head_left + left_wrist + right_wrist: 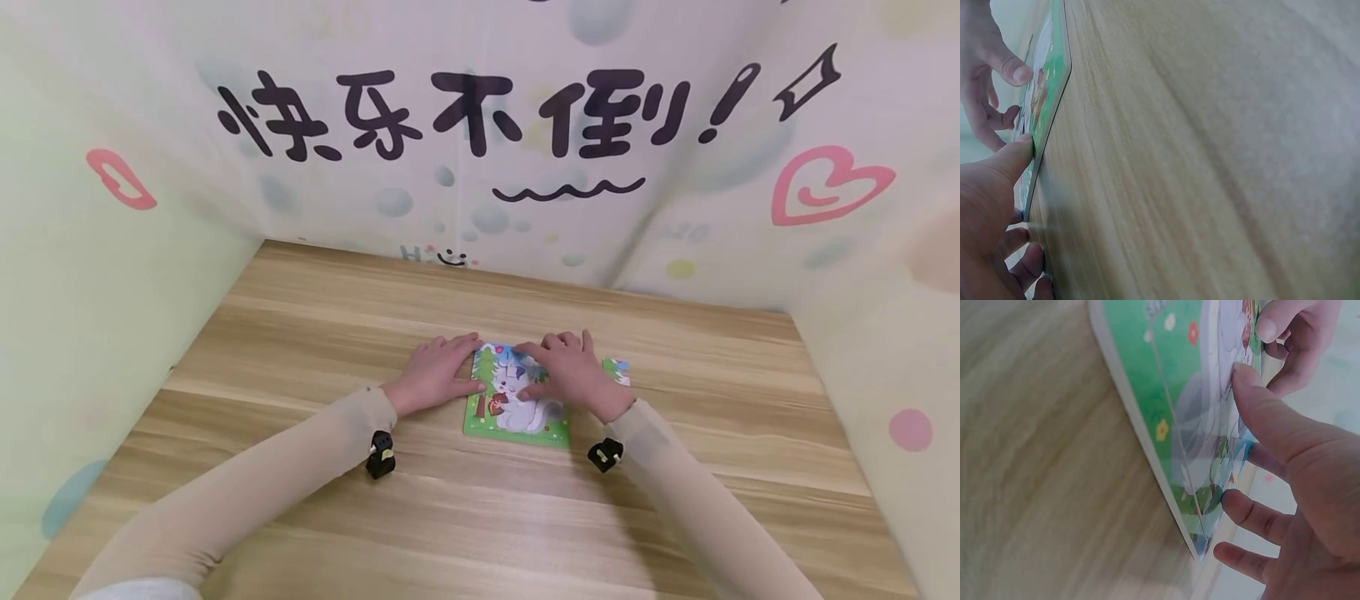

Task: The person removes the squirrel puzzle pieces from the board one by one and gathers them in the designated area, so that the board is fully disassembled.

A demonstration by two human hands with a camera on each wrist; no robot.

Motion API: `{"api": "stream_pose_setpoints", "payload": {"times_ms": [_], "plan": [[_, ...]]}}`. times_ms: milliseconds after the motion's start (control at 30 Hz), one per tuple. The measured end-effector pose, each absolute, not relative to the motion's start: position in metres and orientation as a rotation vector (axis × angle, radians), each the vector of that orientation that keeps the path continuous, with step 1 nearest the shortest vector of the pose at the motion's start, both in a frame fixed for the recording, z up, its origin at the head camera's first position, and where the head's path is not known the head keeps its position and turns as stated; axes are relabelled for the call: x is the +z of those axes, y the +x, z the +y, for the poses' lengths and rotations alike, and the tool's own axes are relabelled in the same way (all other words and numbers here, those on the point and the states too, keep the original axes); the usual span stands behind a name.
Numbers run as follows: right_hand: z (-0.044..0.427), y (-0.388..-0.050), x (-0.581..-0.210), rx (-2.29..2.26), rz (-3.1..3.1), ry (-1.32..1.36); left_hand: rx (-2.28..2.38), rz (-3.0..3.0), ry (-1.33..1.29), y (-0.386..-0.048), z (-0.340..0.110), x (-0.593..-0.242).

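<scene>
A jigsaw puzzle (517,417) of a grey-white squirrel with an acorn lies flat on the wooden table, with green grass along its near edge. My left hand (435,375) rests at its left side, thumb on the picture and index fingertip near the far left corner. Over the upper right part is my right hand (573,371). In the right wrist view its thumb (1266,412) touches the squirrel, and the index finger reaches the blue far edge; the other fingers are spread. Part of the picture is hidden under this hand. A loose puzzle piece (617,367) shows just right of it.
The wooden table (480,525) runs to a printed cloth (465,208) at the back, with further pale walls at left and right. A small black wrist device (381,454) sits on the left sleeve, another device (605,454) on the right.
</scene>
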State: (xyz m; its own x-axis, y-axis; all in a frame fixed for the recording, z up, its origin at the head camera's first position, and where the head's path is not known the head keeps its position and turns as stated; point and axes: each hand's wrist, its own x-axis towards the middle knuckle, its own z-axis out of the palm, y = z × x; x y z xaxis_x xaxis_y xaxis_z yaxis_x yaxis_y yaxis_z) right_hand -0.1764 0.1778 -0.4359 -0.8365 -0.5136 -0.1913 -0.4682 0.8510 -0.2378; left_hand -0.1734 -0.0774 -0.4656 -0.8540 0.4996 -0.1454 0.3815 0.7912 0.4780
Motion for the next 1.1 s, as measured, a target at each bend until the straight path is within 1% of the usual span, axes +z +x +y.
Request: {"api": "stream_pose_setpoints", "payload": {"times_ms": [500,767,1100], "plan": [[0.1735,-0.1745,-0.4428,-0.295,2.805,-0.732,0.638,2.712,0.692,-0.1746,-0.0793,-0.4660],[0.1732,-0.1735,-0.4429,-0.323,2.782,-0.819,0.646,2.698,0.678,-0.1735,-0.0781,-0.4637],[0.1802,-0.1728,-0.4399,-0.398,2.745,-0.829,0.635,2.696,0.670,-0.1732,-0.0775,-0.4644]]}}
